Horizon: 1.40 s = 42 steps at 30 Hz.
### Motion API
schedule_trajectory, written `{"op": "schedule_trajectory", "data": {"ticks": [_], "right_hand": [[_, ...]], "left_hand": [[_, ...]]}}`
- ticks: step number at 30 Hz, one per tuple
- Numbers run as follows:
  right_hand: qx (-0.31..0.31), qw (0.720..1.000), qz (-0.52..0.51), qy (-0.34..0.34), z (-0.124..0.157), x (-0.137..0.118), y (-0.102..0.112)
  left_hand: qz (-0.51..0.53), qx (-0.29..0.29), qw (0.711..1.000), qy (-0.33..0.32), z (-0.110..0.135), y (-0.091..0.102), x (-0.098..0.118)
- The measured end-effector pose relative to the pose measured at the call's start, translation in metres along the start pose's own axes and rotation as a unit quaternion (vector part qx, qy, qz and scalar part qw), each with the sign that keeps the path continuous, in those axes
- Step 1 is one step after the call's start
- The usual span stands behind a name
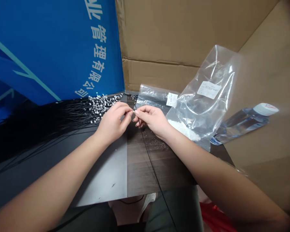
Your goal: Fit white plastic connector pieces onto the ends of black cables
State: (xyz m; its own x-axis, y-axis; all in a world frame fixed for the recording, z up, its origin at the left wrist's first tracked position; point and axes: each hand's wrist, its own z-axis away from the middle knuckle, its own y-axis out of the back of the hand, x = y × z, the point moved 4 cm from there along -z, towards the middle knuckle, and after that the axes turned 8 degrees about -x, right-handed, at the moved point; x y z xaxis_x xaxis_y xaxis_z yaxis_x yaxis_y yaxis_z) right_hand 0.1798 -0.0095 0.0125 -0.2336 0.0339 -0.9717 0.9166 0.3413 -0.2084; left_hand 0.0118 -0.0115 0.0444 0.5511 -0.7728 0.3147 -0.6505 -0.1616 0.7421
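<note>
My left hand and my right hand meet fingertip to fingertip over the dark table. Both pinch something small and white between thumb and forefinger. A thin black wire runs from the right hand's pinch down toward me across the table. To the left lies a big bundle of thin black wires, their ends capped with small white pieces just behind the left hand.
A clear plastic bag with white bits stands right of my hands, and a flatter labelled bag lies behind them. A water bottle lies on its side at the right. A blue board and cardboard walls enclose the table.
</note>
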Motion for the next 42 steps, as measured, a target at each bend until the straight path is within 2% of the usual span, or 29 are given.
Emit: {"op": "schedule_trajectory", "data": {"ticks": [11, 18, 22, 27, 32, 38, 42], "right_hand": [[-0.003, 1.000, -0.017, -0.014, 0.001, 0.005, 0.001], [-0.010, 0.999, -0.025, -0.018, 0.002, 0.004, 0.000], [-0.016, 0.999, -0.030, -0.022, 0.001, 0.005, -0.002], [-0.007, 1.000, -0.018, -0.022, 0.000, 0.007, 0.000], [0.020, 1.000, 0.010, -0.001, 0.000, 0.006, 0.002], [0.043, 0.998, 0.046, 0.012, 0.001, 0.003, -0.003], [0.036, 0.998, 0.057, 0.012, 0.003, 0.002, -0.004]], "left_hand": [[-0.093, -0.020, 0.995, -0.040, 0.000, -0.002, 0.002], [-0.061, -0.027, 0.997, -0.029, 0.002, -0.002, 0.002], [0.052, -0.018, 0.998, 0.028, 0.003, -0.002, 0.000], [0.180, -0.002, 0.973, 0.147, 0.007, -0.007, -0.012], [0.226, -0.017, 0.952, 0.206, 0.008, -0.010, -0.016], [0.133, -0.012, 0.983, 0.127, 0.007, -0.006, -0.005], [0.107, -0.006, 0.989, 0.098, 0.006, -0.004, -0.003]]}}
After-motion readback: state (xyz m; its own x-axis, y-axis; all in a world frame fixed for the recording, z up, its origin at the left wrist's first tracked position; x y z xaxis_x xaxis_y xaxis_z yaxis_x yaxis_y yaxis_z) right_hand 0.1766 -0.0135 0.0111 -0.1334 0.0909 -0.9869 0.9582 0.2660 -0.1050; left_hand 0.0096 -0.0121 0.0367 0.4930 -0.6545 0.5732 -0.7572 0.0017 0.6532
